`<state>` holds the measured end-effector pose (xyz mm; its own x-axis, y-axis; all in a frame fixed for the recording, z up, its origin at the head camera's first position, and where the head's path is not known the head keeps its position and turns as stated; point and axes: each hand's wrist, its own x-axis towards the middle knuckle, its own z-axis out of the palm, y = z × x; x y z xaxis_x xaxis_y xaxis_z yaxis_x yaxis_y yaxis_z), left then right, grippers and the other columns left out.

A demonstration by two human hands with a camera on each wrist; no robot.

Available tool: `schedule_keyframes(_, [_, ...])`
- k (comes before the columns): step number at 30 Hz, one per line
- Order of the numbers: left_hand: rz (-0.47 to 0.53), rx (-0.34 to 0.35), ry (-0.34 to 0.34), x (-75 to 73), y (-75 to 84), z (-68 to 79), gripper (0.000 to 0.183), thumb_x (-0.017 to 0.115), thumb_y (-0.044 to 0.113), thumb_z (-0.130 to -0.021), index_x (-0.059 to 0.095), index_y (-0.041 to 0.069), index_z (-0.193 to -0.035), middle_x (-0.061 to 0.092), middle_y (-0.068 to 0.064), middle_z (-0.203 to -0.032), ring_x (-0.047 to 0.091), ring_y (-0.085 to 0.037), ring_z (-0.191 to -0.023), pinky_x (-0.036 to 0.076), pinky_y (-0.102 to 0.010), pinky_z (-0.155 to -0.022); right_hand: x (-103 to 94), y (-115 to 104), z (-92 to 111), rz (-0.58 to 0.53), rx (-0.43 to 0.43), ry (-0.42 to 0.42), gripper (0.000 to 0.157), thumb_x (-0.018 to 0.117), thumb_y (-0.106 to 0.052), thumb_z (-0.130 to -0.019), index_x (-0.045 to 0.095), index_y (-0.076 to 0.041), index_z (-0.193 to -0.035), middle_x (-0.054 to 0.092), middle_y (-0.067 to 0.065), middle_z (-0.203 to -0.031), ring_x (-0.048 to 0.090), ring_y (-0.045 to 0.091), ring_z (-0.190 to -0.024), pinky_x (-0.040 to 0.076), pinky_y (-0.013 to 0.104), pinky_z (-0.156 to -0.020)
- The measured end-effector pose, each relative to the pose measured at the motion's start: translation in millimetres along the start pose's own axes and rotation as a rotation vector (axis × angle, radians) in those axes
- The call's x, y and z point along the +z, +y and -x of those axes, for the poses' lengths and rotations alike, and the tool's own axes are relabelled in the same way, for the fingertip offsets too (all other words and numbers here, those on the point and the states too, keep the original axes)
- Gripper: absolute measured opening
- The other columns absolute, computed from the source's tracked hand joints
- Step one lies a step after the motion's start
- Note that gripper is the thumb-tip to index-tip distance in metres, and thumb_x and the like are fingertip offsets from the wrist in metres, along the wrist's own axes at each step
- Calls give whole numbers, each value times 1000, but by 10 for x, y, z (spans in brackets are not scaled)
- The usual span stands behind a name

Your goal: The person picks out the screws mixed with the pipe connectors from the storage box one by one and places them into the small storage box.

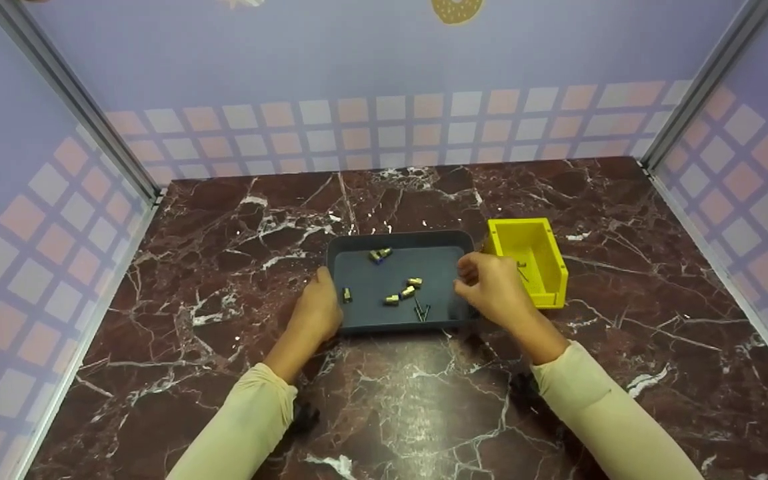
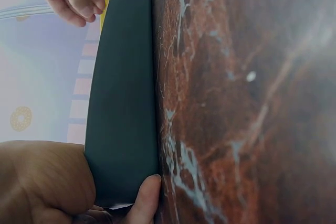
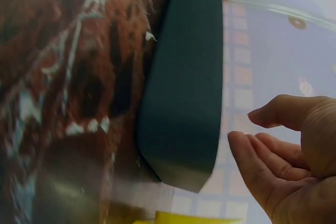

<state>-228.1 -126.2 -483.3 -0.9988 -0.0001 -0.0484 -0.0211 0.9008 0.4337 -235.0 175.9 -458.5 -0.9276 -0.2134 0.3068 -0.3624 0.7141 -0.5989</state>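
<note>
A shallow dark grey tray (image 1: 384, 327) lies on the table with several short brass fittings (image 1: 391, 300) and a few dark screws (image 1: 421, 311) in it. My left hand (image 1: 317, 308) grips the tray's left end; in the left wrist view a fingertip (image 2: 148, 184) sits at its lower edge. Over the tray's right edge hovers my right hand (image 1: 491, 283), fingers loosely bent. In the right wrist view a gap shows between its thumb and fingertips, with nothing held. Just beyond that hand stands a yellow bin (image 1: 559, 293) with a few small screws inside.
The tabletop (image 1: 211, 373) is dark red-brown with white veins. Purple panels with pink and white squares (image 1: 357, 130) wall it in at the back and both sides. The bin stands close to the tray's right end.
</note>
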Motion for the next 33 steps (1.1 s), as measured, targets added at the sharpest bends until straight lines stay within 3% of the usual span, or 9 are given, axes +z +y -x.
schedule_keyframes(6, [-21, 9, 4, 4, 4, 1, 66, 62, -4, -82, 34, -12, -141, 60, -35, -122, 66, -52, -106, 55, -56, -90, 121, -7, -19, 88, 24, -73, 23, 77, -7, -79, 74, 4, -99, 78, 16, -89, 75, 27, -79, 62, 42, -72])
schedule_keyframes(16, [-8, 19, 17, 8, -6, -2, 64, 62, -5, -81, 35, -12, -139, 61, -35, -119, 67, -51, -103, 56, -55, -88, 243, -21, -71, 309, -38, -67, 15, 78, -5, -76, 69, 2, -86, 69, 18, -79, 68, 34, -71, 57, 48, -66])
schedule_keyframes(20, [-18, 19, 15, 7, -5, -4, 65, 62, -4, -81, 35, -12, -139, 61, -35, -118, 67, -51, -103, 56, -55, -88, 252, -59, -118, 398, -1, -142, 10, 75, -3, -75, 67, 3, -79, 68, 22, -75, 68, 39, -69, 56, 51, -62])
schedule_keyframes(23, [-18, 14, 14, 7, 1, -4, 64, 62, -4, -81, 35, -12, -139, 61, -35, -118, 67, -51, -104, 56, -55, -89, 272, -88, -149, 446, 45, -208, 13, 72, -4, -77, 71, 7, -85, 70, 25, -80, 69, 40, -73, 57, 51, -65])
schedule_keyframes(27, [-9, 12, 12, 3, 6, -7, 63, 62, -5, -81, 36, -11, -138, 60, -35, -119, 66, -51, -105, 56, -55, -90, 292, -113, -161, 456, 89, -231, 18, 68, -2, -78, 73, 10, -91, 70, 27, -83, 70, 39, -74, 57, 49, -66])
schedule_keyframes(33, [1, 0, -34, -10, -5, -6, 69, 61, -5, -84, 30, -13, -146, 57, -36, -128, 65, -51, -108, 56, -54, -89, 284, -125, -156, 372, 137, -250, 5, 68, 0, -74, 72, 2, -76, 70, 19, -78, 61, 27, -68, 52, 42, -60])
